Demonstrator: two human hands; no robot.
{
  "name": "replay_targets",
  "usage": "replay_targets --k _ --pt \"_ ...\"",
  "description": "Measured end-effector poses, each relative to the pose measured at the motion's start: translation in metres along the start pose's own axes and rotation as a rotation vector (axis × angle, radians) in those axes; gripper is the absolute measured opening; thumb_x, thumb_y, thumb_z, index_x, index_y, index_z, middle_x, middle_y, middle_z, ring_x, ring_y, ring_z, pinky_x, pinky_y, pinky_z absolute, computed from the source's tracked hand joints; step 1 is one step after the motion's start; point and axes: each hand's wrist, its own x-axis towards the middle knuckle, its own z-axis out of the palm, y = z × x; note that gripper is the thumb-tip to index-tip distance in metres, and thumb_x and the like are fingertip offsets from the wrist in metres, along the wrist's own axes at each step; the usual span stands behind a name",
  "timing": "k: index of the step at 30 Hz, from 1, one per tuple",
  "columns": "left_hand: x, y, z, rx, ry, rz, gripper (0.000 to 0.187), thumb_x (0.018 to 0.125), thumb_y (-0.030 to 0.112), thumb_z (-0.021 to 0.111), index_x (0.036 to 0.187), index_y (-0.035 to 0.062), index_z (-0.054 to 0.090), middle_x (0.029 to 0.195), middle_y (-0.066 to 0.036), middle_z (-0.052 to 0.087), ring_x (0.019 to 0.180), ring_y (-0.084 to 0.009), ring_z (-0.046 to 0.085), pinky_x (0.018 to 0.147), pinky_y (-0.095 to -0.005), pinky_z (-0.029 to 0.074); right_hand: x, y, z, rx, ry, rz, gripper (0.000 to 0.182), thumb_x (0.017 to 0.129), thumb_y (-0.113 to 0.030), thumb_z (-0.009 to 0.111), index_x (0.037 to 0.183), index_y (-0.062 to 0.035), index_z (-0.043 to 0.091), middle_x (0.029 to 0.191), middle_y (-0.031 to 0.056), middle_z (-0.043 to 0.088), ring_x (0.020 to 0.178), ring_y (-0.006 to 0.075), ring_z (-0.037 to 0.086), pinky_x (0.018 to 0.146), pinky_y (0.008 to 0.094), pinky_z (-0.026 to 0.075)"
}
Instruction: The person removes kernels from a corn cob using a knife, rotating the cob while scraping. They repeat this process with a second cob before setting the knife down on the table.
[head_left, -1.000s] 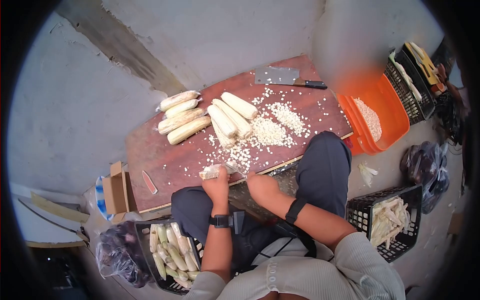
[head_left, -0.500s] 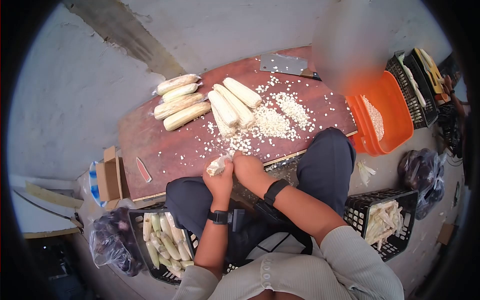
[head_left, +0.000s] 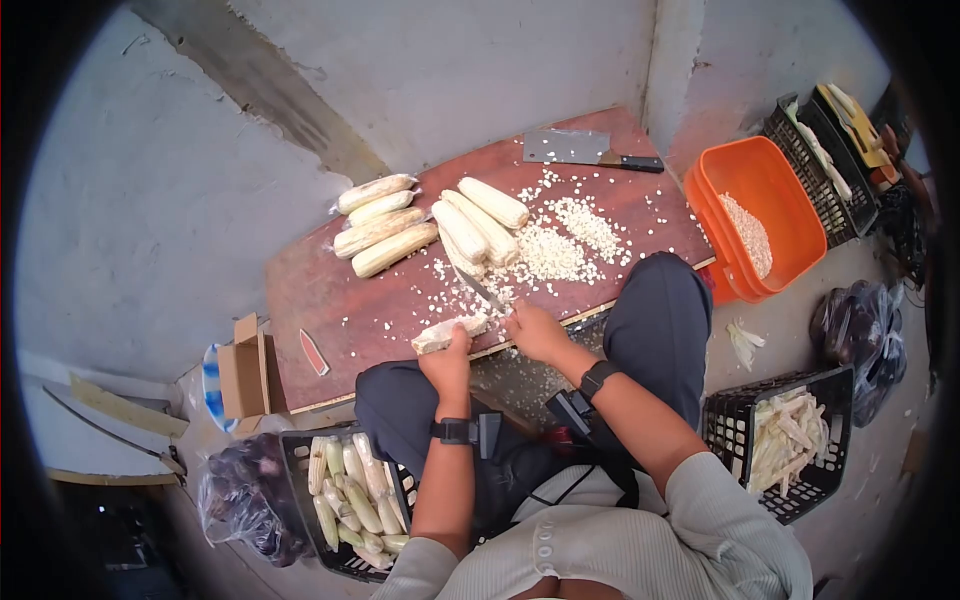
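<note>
Near the table's front edge my left hand (head_left: 447,367) grips a pale corn cob (head_left: 434,337) with its kernels largely cut away. My right hand (head_left: 538,334) is closed on a small knife (head_left: 480,289), whose blade points up and left over the table, apart from the cob. Loose white kernels (head_left: 552,253) lie piled and scattered beyond my hands. Several husked ears of corn (head_left: 484,225) rest against that pile, and several plastic-wrapped ears (head_left: 388,235) lie to their left.
A cleaver (head_left: 575,148) lies at the back of the red table (head_left: 310,300); a red-bladed knife (head_left: 314,352) is at front left. Right stands an orange bucket (head_left: 795,200) with kernels. Black crates (head_left: 735,420) flank my legs, holding ears at left and stripped cobs at right.
My right hand has moved right, away from the cob, and the knife blade now shows. The cob is seen more lengthwise in my left hand. The view has shifted slightly.
</note>
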Motion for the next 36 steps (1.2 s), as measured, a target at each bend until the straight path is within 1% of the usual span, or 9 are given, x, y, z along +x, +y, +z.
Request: replay_targets --k 2,5,11,17,21,24,27,32,36 --pt "-0.001 0.004 0.0 0.009 0.003 -0.028 0.016 0.083 0.004 0.065 0.091 -0.0079 0.06 0.077 -0.011 0.065 0.059 -0.0154 0.063 0.05 -0.0256 0.05 -0.016 -0.004 -0.006 -0.073 0.018 0.02 0.028 0.091 -0.025 0.052 0.095 0.0031 0.05 0.085 0.0246 0.062 0.081 0.0445 0.06 0.073 0.0506 0.046" --pt "-0.001 0.005 0.002 -0.027 0.012 -0.071 0.018 0.084 0.005 0.065 0.094 -0.0083 0.059 0.081 -0.011 0.065 0.06 -0.0164 0.064 0.051 -0.0251 0.051 -0.036 -0.016 -0.009 -0.193 0.073 -0.109 0.023 0.093 -0.023 0.049 0.094 0.0008 0.049 0.082 0.0241 0.062 0.078 0.0426 0.062 0.07 0.0503 0.048" --pt "0.001 0.007 0.001 -0.075 0.007 -0.144 0.024 0.084 0.008 0.065 0.1 -0.009 0.059 0.088 -0.012 0.065 0.064 -0.0168 0.065 0.052 -0.0243 0.053 -0.05 -0.028 -0.003 -0.448 -0.036 -0.077 0.016 0.092 -0.017 0.046 0.093 -0.0006 0.05 0.077 0.0192 0.064 0.071 0.0364 0.065 0.061 0.0468 0.051" --pt "0.001 0.009 0.002 -0.036 -0.001 -0.164 0.023 0.085 0.01 0.065 0.097 -0.0089 0.06 0.085 -0.012 0.066 0.064 -0.0164 0.065 0.052 -0.0245 0.053 -0.058 -0.042 0.0 -0.524 -0.022 0.024 0.011 0.085 -0.01 0.049 0.091 -0.0004 0.051 0.078 0.018 0.066 0.071 0.032 0.068 0.062 0.0406 0.054" --pt "0.001 0.011 0.007 -0.041 0.029 -0.156 0.02 0.084 0.009 0.065 0.092 -0.0094 0.062 0.082 -0.012 0.066 0.062 -0.0165 0.065 0.052 -0.0249 0.053 -0.052 -0.041 0.002 -0.532 -0.064 0.034 0.011 0.084 -0.008 0.049 0.091 0.0003 0.052 0.079 0.0179 0.067 0.073 0.0308 0.068 0.062 0.0393 0.055" --pt "-0.002 0.014 0.008 -0.017 0.018 -0.071 0.019 0.082 0.01 0.067 0.079 -0.0084 0.064 0.069 -0.008 0.066 0.058 -0.0134 0.062 0.053 -0.0269 0.048 -0.042 -0.028 0.009 -0.506 -0.088 0.029 0.013 0.085 -0.008 0.048 0.092 0.0011 0.052 0.081 0.0183 0.067 0.075 0.0316 0.068 0.062 0.0406 0.055" --pt "0.0 0.011 0.007 -0.05 0.029 -0.073 0.018 0.082 0.01 0.067 0.075 -0.0065 0.065 0.066 -0.006 0.065 0.058 -0.0115 0.061 0.054 -0.0265 0.046 -0.032 -0.025 0.011 -0.482 -0.125 0.058 0.014 0.086 -0.009 0.047 0.093 0.0017 0.053 0.083 0.0193 0.067 0.076 0.0326 0.068 0.063 0.042 0.054" --pt "-0.001 0.012 0.01 -0.067 0.005 -0.043 0.015 0.082 0.008 0.067 0.076 -0.0057 0.064 0.068 -0.005 0.064 0.059 -0.0097 0.059 0.054 -0.0258 0.046 -0.014 -0.034 0.015 -0.435 -0.13 0.074 0.016 0.087 -0.011 0.046 0.094 0.002 0.053 0.083 0.0206 0.067 0.078 0.0334 0.068 0.062 0.0437 0.054" --pt "0.0 0.01 0.005 -0.068 -0.024 -0.042 0.014 0.082 0.007 0.068 0.077 -0.0055 0.063 0.069 -0.003 0.064 0.06 -0.0097 0.058 0.054 -0.0257 0.045 0.01 -0.041 0.024 -0.396 -0.155 0.049 0.017 0.086 -0.013 0.05 0.095 0.0018 0.053 0.084 0.0209 0.067 0.079 0.0347 0.068 0.064 0.0449 0.054"
